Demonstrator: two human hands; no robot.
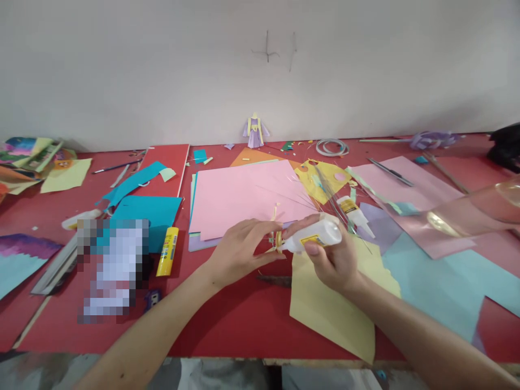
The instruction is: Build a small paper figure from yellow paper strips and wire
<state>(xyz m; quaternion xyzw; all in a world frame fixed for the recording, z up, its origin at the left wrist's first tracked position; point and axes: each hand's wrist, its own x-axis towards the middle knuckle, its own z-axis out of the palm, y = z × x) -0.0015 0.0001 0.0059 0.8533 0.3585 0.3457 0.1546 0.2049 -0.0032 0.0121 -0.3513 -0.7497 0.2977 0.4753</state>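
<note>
My right hand (339,260) is wrapped round a white glue bottle (325,232), tipped on its side with its nozzle pointing left. The nozzle meets a small yellow paper piece (278,241), which my left hand (239,246) pinches between thumb and fingers. Whether any glue is coming out is too small to see. Under my right hand lies a pale yellow sheet (333,309), and just beyond my left hand is a stack topped by a pink sheet (239,200).
A yellow glue stick (167,252) and blue paper (142,208) lie left. A second glue bottle (355,214), thin wires (325,184) and light blue paper (439,281) are right. A paper doll (255,131) stands against the wall. A clear bottle-like object (475,203) juts in from the right.
</note>
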